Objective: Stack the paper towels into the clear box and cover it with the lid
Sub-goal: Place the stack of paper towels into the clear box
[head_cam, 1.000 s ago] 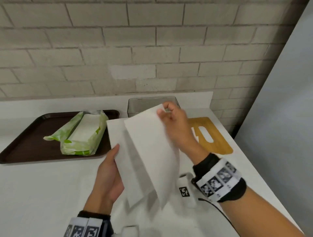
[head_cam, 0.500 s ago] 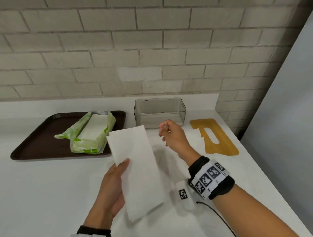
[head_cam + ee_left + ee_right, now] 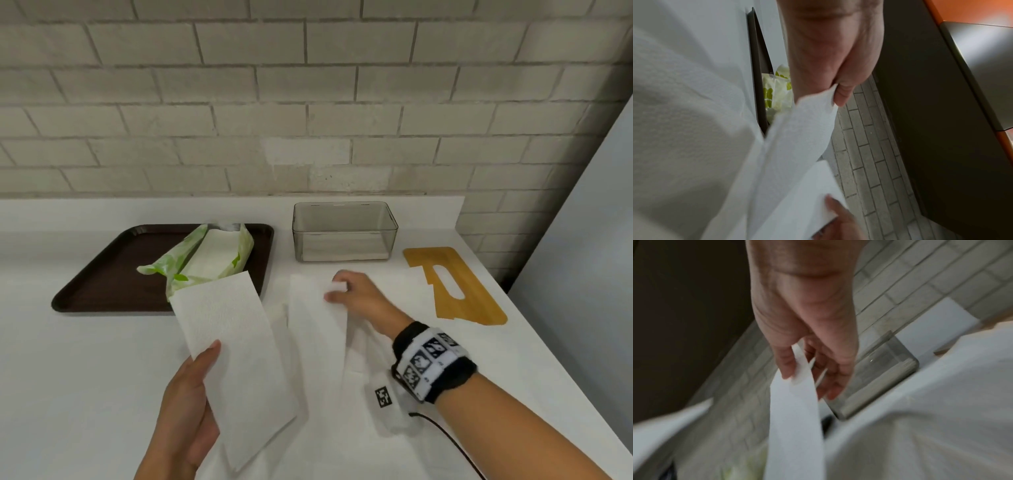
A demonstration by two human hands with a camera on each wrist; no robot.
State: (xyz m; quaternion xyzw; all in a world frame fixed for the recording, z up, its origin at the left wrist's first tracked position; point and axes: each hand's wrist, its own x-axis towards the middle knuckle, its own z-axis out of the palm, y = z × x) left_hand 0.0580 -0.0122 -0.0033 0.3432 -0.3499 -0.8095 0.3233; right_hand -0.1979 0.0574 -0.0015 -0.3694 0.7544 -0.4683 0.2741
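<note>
My left hand [image 3: 202, 377] holds a folded white paper towel [image 3: 233, 346] tilted above the counter, thumb on top; the thumb [image 3: 842, 95] pinches its edge. To the right, my right hand [image 3: 337, 286] pinches the far end of a second white sheet [image 3: 318, 329], which slopes down to the counter. In the right wrist view the fingers [image 3: 785, 368] grip that sheet [image 3: 795, 410]. The clear box [image 3: 344, 233] stands open by the wall, just beyond my right hand. Its wooden lid [image 3: 452, 284] lies flat to the box's right.
A dark brown tray [image 3: 102, 274] at the back left carries an opened green-and-white pack of towels [image 3: 212, 260]. A brick wall runs behind the counter. The counter's right edge [image 3: 534, 329] drops off past the lid. A cable [image 3: 448, 442] trails from my right wrist.
One second ago both hands held an opened towel up. The right hand then let go while the left kept the folded towel. Now the right hand pinches a second sheet.
</note>
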